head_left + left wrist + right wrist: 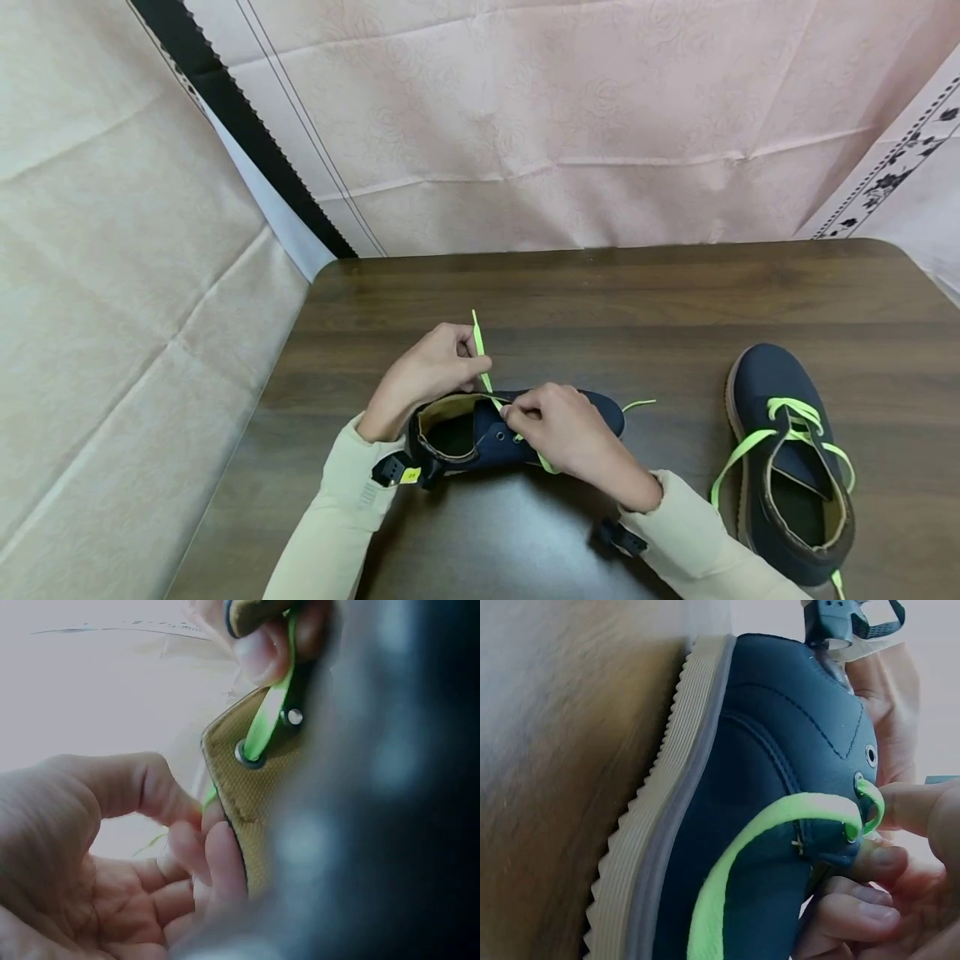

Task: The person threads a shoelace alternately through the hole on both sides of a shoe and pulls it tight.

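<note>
A navy shoe point(491, 446) lies sideways on the table, its toe toward the right, between my two hands. My left hand point(435, 367) pinches a neon-green shoelace point(480, 342), whose tip sticks up past the fingers. In the left wrist view the shoelace point(264, 729) passes through an eyelet in the tan-lined flap point(236, 780), and the left thumb and fingers meet at the flap's edge. My right hand point(566, 429) is over the shoe's eyelets, pinching the lace. The right wrist view has a loose lace length point(727, 862) hanging over the shoe's side.
A second navy shoe point(780, 375) with loosely threaded green laces stands on the right of the brown wooden table point(600, 308), toe away from me. Pale patterned cloth point(525, 125) hangs behind the table; more cloth point(112, 292) is on the left.
</note>
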### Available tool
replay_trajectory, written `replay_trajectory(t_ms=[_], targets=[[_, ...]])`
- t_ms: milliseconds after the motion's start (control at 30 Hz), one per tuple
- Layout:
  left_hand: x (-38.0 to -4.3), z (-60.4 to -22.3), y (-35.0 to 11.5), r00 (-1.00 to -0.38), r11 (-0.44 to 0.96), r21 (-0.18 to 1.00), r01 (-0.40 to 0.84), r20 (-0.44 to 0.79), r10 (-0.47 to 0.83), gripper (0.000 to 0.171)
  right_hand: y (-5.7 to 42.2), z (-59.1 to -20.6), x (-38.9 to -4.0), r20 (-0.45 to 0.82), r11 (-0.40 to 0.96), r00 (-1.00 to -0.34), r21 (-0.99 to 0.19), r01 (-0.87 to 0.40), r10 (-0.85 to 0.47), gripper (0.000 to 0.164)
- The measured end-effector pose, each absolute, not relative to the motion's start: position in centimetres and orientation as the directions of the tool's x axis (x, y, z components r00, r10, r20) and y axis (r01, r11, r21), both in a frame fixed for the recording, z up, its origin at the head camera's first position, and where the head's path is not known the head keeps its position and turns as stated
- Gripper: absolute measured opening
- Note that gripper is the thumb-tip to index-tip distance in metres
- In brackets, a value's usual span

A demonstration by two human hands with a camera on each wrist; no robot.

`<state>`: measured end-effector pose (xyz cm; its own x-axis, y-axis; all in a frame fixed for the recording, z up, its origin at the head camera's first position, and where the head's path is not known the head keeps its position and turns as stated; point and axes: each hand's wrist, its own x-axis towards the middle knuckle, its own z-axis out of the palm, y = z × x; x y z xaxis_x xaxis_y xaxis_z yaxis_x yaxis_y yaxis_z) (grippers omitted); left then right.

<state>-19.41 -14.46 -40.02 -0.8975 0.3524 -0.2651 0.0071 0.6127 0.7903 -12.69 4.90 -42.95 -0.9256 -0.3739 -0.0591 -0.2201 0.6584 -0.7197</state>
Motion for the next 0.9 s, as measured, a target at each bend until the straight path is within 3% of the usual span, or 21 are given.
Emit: replay_trajectory(t_ms=[67,233,400,600,900], targets=[[-19.6,-40.3,-14.6,-0.854,0.578,0.815,0.042,-0.271,0.444,0.006,5.0,-43.0,-12.8,-0.08,0.639,-0.918,-0.742,-0.205,-0.388,0.029],[-20.3,-40.7,-15.9,-0.704,0.509,0.853,0.117,-0.291,0.648,0.018,5.2,-43.1,-13.2,-0.101,0.613,-0.907,-0.766,-0.192,-0.41,0.036],[-20.6,-40.7,-16.6,-0.644,0.512,0.839,0.186,-0.289,0.708,0.011,5.3,-43.0,-13.3,-0.107,0.604,-0.907,-0.776,-0.18,-0.408,0.04],[-20.5,-40.4,-16.3,-0.697,0.542,0.806,0.239,-0.246,0.673,0.01,5.3,-42.8,-13.2,-0.13,0.597,-0.911,-0.79,-0.143,-0.391,0.038],[-18.9,-39.1,-15.1,-0.861,0.717,0.66,0.225,-0.209,0.463,0.024,5.2,-42.7,-13.0,-0.068,0.614,-0.918,-0.762,-0.205,-0.392,0.045]])
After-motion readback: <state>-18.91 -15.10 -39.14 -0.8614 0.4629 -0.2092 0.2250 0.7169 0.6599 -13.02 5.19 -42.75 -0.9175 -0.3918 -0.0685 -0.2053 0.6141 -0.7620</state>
